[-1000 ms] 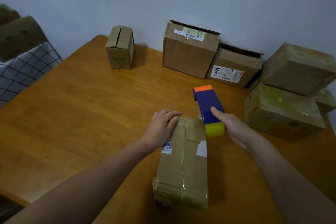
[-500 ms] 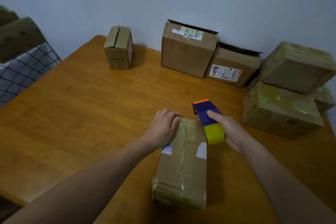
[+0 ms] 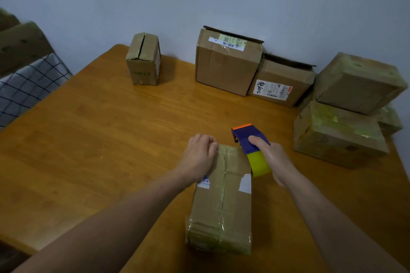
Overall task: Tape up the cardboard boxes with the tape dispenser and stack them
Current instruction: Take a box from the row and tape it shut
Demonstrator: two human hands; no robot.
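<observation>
Tape dispenser: blue body, orange tip, yellow roll; drawn back toward the frame's bottom since a second ago, roll now just beside the box's far right edge. Right hand grips it. Box, bottom centre on the surface: long, brown, seam taped lengthwise, white labels. Left hand unmoved, fingers curled over its far end.
</observation>
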